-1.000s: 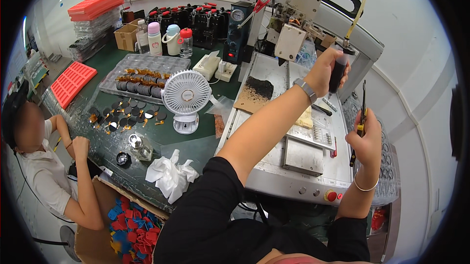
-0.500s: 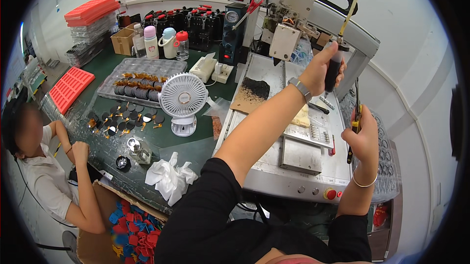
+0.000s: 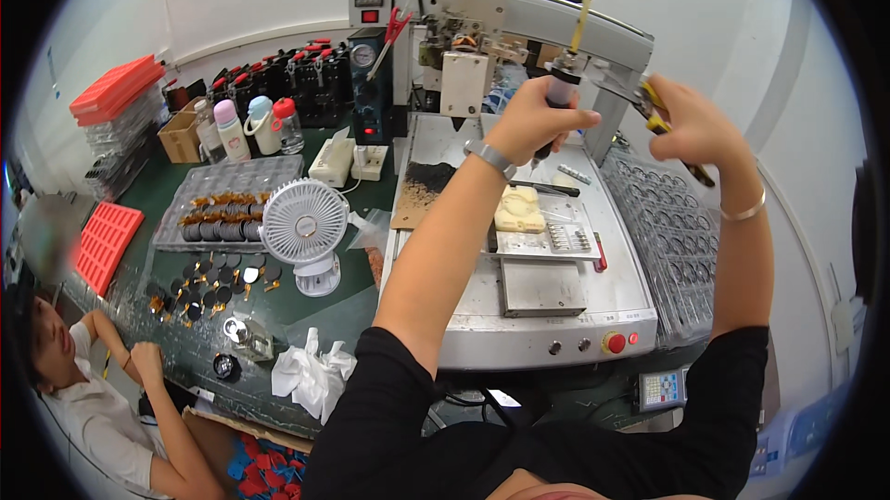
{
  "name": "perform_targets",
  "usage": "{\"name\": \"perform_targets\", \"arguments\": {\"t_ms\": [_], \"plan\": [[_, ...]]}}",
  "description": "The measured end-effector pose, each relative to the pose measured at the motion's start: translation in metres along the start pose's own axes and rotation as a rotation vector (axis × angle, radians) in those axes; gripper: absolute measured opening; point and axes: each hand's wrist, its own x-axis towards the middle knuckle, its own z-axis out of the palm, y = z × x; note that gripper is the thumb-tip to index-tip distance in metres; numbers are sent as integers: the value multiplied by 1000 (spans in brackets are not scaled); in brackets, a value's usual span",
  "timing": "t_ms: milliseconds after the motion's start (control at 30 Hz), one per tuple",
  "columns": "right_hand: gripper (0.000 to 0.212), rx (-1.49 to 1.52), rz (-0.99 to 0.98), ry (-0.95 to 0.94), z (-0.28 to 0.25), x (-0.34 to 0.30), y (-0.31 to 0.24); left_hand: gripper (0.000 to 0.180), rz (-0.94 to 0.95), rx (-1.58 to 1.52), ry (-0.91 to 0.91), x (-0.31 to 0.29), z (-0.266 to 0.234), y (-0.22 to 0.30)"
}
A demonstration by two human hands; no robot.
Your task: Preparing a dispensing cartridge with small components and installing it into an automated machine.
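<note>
My left hand (image 3: 530,122) is closed around a dispensing syringe (image 3: 562,89). The barrel is partly dark, its thin tip points down over the machine bed, and a yellow tube (image 3: 584,13) rises from its black cap. In my right hand (image 3: 700,120) are pliers (image 3: 655,122) with yellow and black handles. Their jaws reach toward the syringe's top end; I cannot tell whether they touch it. Beneath the hands, on the machine bed (image 3: 445,315), are a cream-coloured block (image 3: 519,210), a rack of small metal pieces (image 3: 567,238) and a black pen-like tool (image 3: 552,189).
The machine head (image 3: 462,83) stands behind my left hand. Clear plastic trays (image 3: 663,240) lie to the right. On the green table are a white fan (image 3: 306,220), crumpled tissue (image 3: 313,378), a glass bottle (image 3: 247,338) and several black discs (image 3: 218,282). Another person (image 3: 111,407) sits at left.
My right hand has risen with the pliers, bringing their jaws up near the syringe's top. The syringe stays in my left hand, now more tilted. The head view has shifted.
</note>
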Motion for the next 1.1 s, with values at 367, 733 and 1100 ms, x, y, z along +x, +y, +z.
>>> {"name": "perform_targets", "arguments": {"t_ms": [367,733,1100], "plan": [[47,143,-212,-567,-23,77,-20,27,-225,-378,-371,-15,-13,16],[35,245,-184,-565,-4,67,-5,29,-410,-293,-187,-15,8,28],[40,154,-106,-559,-1,58,1,29,-347,-120,-10,-11,18,10]]}}
